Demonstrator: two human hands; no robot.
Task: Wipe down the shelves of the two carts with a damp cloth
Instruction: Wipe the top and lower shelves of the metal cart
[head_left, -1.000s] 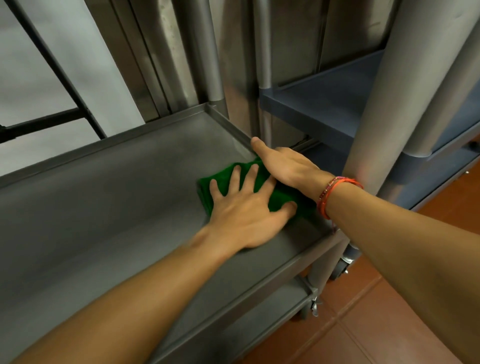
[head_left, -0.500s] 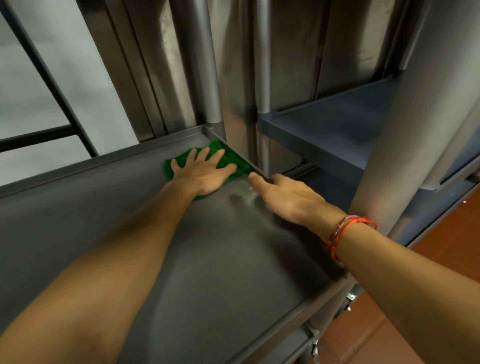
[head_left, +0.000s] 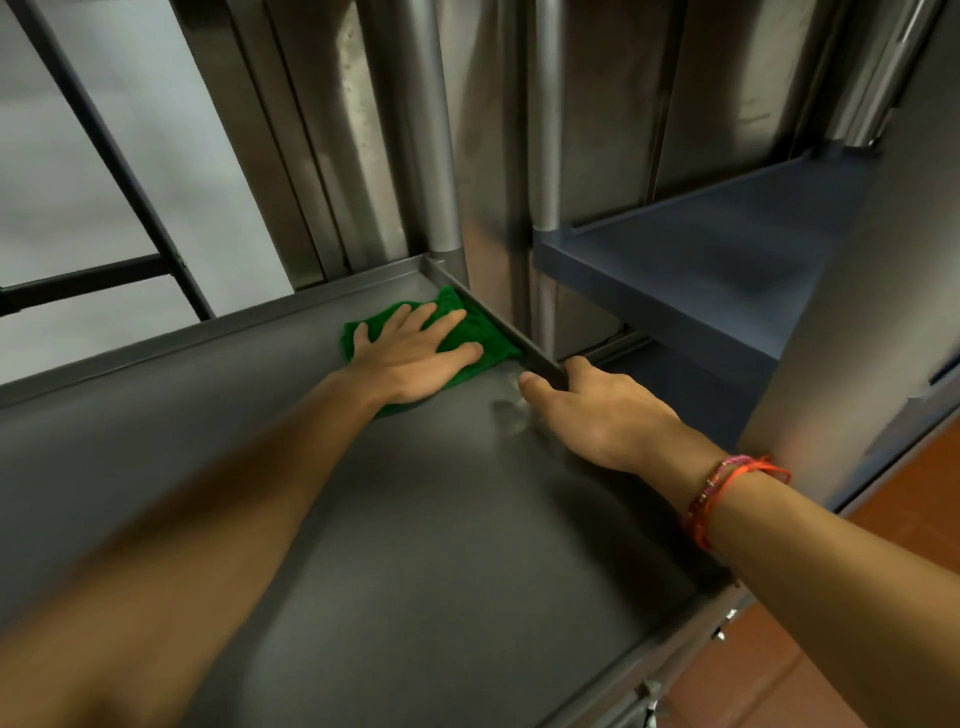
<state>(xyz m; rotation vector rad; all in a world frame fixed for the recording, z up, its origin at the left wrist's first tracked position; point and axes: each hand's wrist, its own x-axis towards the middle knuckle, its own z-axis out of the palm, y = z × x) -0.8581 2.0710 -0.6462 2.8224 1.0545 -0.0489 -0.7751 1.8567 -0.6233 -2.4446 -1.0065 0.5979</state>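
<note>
A green cloth (head_left: 480, 332) lies flat in the far right corner of the steel cart shelf (head_left: 415, 519). My left hand (head_left: 415, 353) presses on it, palm down, fingers spread. My right hand (head_left: 597, 410) grips the shelf's raised right rim (head_left: 498, 325), thumb on the inside, fingers over the outside. An orange and pink bracelet sits on that wrist. To the right stands the second cart with a blue-grey shelf (head_left: 701, 270).
Steel posts (head_left: 436, 156) rise at the shelf's far corner, with steel panels behind. A dark metal frame (head_left: 114, 171) stands at the far left. Red floor tiles (head_left: 831, 649) show at the lower right, below the shelf's front edge.
My left hand slid the cloth from the shelf's right front area up to the far right corner. My right hand left the cloth and took hold of the right rim.
</note>
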